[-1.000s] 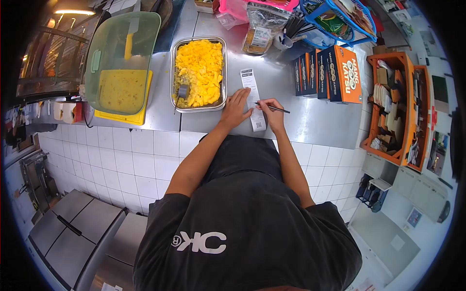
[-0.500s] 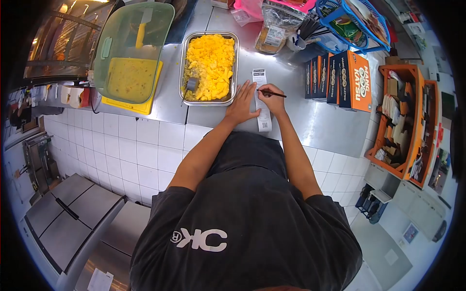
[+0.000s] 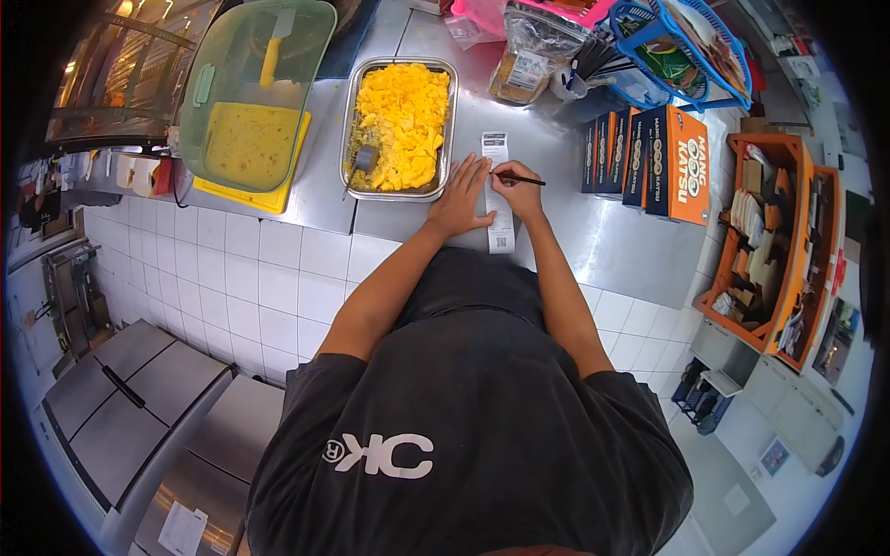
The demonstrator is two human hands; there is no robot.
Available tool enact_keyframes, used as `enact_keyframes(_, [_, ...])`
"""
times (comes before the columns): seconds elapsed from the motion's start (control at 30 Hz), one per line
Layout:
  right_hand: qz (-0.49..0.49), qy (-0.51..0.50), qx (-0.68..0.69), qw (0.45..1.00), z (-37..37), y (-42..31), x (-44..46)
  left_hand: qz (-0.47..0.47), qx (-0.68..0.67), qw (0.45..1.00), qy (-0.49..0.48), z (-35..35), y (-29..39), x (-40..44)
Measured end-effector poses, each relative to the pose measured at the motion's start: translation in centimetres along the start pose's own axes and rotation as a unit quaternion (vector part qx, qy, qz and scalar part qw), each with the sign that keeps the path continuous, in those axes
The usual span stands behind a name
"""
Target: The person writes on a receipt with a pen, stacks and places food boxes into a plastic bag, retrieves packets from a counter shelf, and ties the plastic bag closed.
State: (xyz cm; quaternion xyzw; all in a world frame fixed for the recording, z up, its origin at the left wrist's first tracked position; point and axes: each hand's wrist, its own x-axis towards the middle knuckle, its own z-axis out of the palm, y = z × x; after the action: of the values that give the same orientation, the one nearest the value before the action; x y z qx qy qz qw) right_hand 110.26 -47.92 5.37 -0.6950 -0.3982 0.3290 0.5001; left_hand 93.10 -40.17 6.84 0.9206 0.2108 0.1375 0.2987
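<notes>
A long white paper slip (image 3: 501, 228) with printed text lies on the steel counter (image 3: 593, 236). My left hand (image 3: 459, 197) rests flat on the slip's left edge, fingers stretched out, holding nothing. Closed round a dark pen (image 3: 527, 179), my right hand (image 3: 516, 192) is over the slip's right side, with the tip at the paper. Left of my left hand stands a metal tray (image 3: 399, 195) of yellow chopped food (image 3: 403, 111), with a grey-handled utensil (image 3: 364, 159) in it.
Dark and orange boxes (image 3: 688, 167) stand right of my hands. Behind are a plastic bag (image 3: 533, 56), a cup of pens (image 3: 568, 86) and blue baskets (image 3: 640, 37). A green-tinted container (image 3: 213, 83) and yellow board (image 3: 278, 197) are left; an orange crate (image 3: 788, 241) is far right.
The view has shifted, so the counter items appear further right than a second ago. My right hand and the pen have moved up along the slip. My left hand stays on the paper.
</notes>
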Motion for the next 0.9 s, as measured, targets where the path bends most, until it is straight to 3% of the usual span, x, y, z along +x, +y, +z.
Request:
enact_keyframes(0.77, [-0.015, -0.055, -0.03, 0.998, -1.1, -0.7, -3.5, -0.004, 0.007, 1.0, -0.013, -0.6, 0.4, 0.1])
enact_keyframes(0.9, [-0.031, -0.013, -0.044, 0.998, -0.9, -0.7, -3.5, 0.001, 0.006, 1.0, 0.0, -0.3, 0.1, 0.2])
